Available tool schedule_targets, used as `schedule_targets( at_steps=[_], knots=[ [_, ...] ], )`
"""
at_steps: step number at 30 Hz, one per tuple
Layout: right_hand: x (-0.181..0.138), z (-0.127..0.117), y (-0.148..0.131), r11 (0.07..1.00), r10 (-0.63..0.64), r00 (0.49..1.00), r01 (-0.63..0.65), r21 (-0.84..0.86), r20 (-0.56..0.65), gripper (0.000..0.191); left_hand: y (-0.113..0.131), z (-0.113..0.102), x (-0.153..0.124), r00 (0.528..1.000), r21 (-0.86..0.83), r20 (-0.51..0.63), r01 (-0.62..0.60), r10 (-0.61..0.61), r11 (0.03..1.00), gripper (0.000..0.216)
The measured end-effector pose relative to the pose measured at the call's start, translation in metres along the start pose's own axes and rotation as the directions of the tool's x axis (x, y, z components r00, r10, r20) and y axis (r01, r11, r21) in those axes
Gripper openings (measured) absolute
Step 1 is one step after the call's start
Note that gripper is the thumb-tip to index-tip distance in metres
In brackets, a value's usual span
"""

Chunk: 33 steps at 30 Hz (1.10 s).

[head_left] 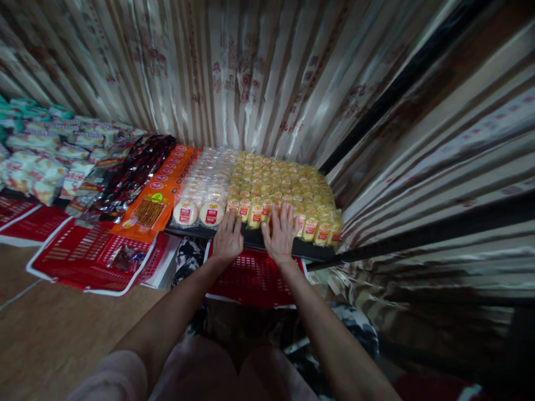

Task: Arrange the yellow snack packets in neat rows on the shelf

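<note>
My left hand (228,238) and my right hand (281,234) both reach forward to the front row of small yellow wrapped cakes (284,184) laid out in tight rows on a dark shelf (254,238). The fingers of both hands are stretched out flat, touching the front packets with red labels. Neither hand grips anything. To the left of the yellow cakes lie rows of round white wrapped cakes (204,192).
Orange snack packets (161,195) and dark red packets (134,172) lie further left, then piles of pale bags (42,161). Red plastic baskets (92,259) stand on the wooden floor (62,328), one below my hands (251,278). A striped curtain (251,72) hangs behind and to the right.
</note>
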State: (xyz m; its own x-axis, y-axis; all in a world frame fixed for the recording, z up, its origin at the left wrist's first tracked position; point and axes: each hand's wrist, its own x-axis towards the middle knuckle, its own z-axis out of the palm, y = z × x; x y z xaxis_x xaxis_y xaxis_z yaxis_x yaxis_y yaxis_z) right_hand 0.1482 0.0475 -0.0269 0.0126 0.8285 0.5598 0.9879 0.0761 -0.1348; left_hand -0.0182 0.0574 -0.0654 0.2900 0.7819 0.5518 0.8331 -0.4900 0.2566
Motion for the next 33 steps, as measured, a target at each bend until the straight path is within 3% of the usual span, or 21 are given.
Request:
schedule_targets(
  at_steps=[3,7,13,17,21,28,33],
  knots=[
    [0.022,-0.009,-0.010,0.997,-0.043,0.999,0.042,0.061,0.019,0.052,0.000,0.000,0.000,1.000,-0.011,0.019,-0.001,0.002,1.000,0.055],
    [0.070,-0.016,-0.038,0.974,-0.196,0.968,0.173,0.149,0.156,0.051,0.000,-0.001,0.001,1.000,-0.008,0.004,-0.007,0.007,1.000,0.054],
    [0.122,0.009,-0.078,0.963,-0.263,0.877,0.212,0.167,0.402,0.054,0.001,0.002,0.002,0.999,0.016,-0.033,-0.019,0.019,1.000,0.049],
    [0.121,0.030,-0.085,0.975,-0.223,0.836,0.181,0.132,0.502,0.059,0.001,0.002,0.002,1.000,0.017,-0.021,-0.004,0.004,1.000,0.048],
    [0.114,0.031,-0.083,0.980,-0.201,0.823,0.161,0.120,0.531,0.063,0.001,0.001,0.002,1.000,0.005,-0.007,0.002,-0.002,1.000,0.047],
    [0.135,0.027,-0.080,0.992,-0.126,0.842,0.096,0.084,0.525,0.065,0.000,0.002,0.003,1.000,-0.022,-0.015,-0.019,0.019,1.000,0.051],
    [0.142,0.033,-0.077,0.997,-0.074,0.782,0.044,0.063,0.619,0.067,0.000,0.002,0.002,1.000,-0.024,-0.018,-0.012,0.012,1.000,0.052]
  ],
)
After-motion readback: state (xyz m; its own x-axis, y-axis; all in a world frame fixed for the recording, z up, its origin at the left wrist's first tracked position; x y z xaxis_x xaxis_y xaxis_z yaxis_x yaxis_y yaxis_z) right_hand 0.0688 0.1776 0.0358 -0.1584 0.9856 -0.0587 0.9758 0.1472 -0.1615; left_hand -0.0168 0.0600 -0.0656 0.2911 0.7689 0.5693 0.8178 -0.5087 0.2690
